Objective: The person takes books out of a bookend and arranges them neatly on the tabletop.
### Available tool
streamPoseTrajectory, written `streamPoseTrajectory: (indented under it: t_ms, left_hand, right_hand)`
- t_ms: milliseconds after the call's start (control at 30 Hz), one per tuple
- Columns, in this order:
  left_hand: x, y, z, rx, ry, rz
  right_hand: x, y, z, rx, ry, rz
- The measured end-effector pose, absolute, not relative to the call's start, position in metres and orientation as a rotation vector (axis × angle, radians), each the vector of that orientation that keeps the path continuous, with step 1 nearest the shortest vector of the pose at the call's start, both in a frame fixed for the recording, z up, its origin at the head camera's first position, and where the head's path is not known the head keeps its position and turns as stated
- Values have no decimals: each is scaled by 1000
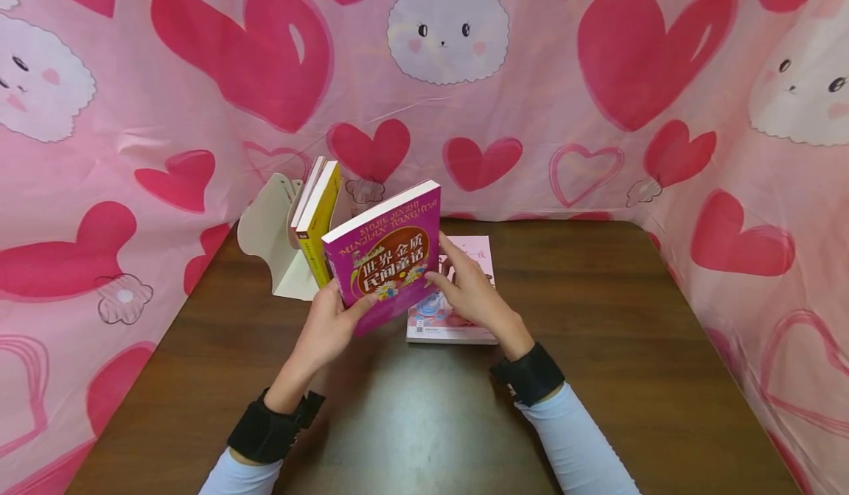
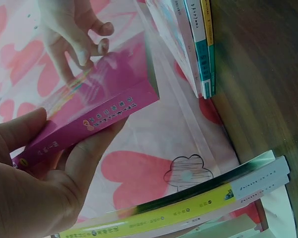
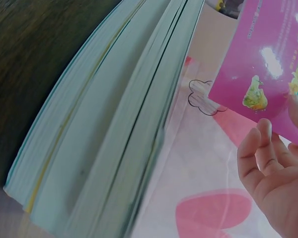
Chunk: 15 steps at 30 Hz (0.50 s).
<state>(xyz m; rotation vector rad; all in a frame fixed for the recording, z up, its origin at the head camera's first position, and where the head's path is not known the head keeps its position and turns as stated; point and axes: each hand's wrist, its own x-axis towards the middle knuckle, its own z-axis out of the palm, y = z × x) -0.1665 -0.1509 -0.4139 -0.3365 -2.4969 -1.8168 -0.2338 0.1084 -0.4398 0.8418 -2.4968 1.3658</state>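
In the head view a purple book (image 1: 391, 259) is held up, tilted, with its front cover facing me. My left hand (image 1: 329, 325) grips its lower left corner, thumb on the cover; the left wrist view shows the fingers around the spine (image 2: 94, 121). At the book's right edge my right hand (image 1: 479, 289) pinches it, its thumb on the cover and other fingers partly hidden behind. Left of the book, a cream bookend (image 1: 292, 281) holds upright books, including a yellow one (image 1: 320, 222). A pink-covered book (image 1: 458, 325) lies behind the right hand.
The right wrist view shows the stacked books' page edges (image 3: 104, 109). All this stands on a dark wooden table (image 1: 597, 318). A pink curtain (image 1: 544, 104) with hearts and rabbits encloses the table's back and sides.
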Motion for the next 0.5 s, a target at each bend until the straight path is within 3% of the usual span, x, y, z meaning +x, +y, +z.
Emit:
streamPoseTrajectory:
  t_ms: [500]
  left_hand:
    - [-174, -148, -416, -263, -2449, -1964]
  right_hand:
    - [-232, 113, -438, 790, -2500, 1334]
